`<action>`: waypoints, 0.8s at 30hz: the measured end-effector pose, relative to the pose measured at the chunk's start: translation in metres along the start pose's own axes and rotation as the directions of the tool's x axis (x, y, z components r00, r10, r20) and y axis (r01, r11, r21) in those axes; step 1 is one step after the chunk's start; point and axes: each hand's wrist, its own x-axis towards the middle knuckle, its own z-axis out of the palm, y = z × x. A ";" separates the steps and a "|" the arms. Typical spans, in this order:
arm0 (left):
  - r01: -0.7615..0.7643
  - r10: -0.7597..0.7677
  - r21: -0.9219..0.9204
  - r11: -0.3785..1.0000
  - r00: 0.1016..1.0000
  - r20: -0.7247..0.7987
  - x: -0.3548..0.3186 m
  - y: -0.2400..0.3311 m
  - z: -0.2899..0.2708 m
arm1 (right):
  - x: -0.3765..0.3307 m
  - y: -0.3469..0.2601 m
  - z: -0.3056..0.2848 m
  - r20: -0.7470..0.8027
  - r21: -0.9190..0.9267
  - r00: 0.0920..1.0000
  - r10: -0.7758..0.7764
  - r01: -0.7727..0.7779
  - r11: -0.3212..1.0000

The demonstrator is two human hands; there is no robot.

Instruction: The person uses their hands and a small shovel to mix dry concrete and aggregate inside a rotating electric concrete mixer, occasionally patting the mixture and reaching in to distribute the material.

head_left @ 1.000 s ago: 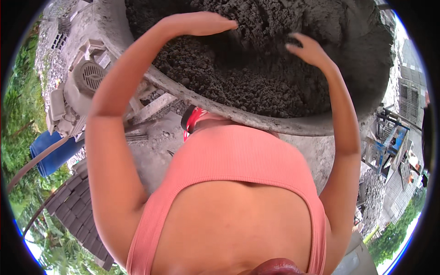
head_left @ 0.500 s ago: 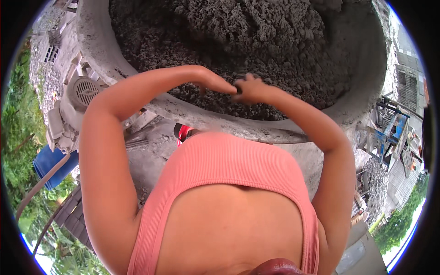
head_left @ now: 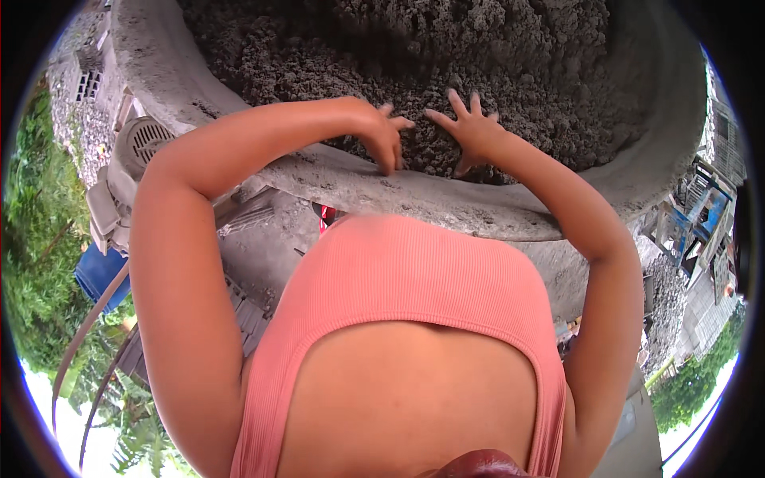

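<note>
A large round pan with a pale, cement-crusted rim (head_left: 454, 199) curves in front of me. Inside it lies a dark grey, crumbly, damp-looking mix (head_left: 319, 64), heaped higher toward the far side. My left hand (head_left: 384, 137) hangs over the near edge of the mix, beside the inner rim, its fingers apart and bent. To its right, my right hand (head_left: 476, 134) is spread wide above the mix, palm down. Neither hand holds anything that I can see. Whether the fingertips touch the mix, I cannot tell.
At the left, a grey motor housing with a slotted round cover (head_left: 147, 139) sits against the pan. A blue barrel (head_left: 102, 277) and a hose (head_left: 80, 338) are below it. Blue-framed metal equipment (head_left: 705, 211) stands at the right, near gravel (head_left: 665, 295).
My hands were together over the mix and have come apart. The right one moved right with fingers spreading; the left drew back slightly left. The whole view has shifted a little.
</note>
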 end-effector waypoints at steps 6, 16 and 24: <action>0.183 -0.182 0.035 0.982 0.982 -0.042 0.015 -0.051 -0.002 | 0.007 0.008 -0.011 -0.145 -0.033 0.982 -0.122 0.119 0.992; 0.088 -0.165 -0.144 0.986 0.680 -0.714 -0.060 -0.088 -0.065 | 0.012 0.041 -0.087 -0.383 0.274 0.906 -0.182 0.299 0.914; 0.340 -0.504 -0.398 0.852 0.326 -0.799 -0.055 -0.160 -0.028 | 0.086 0.053 -0.079 -0.660 0.133 0.693 0.290 -0.272 0.953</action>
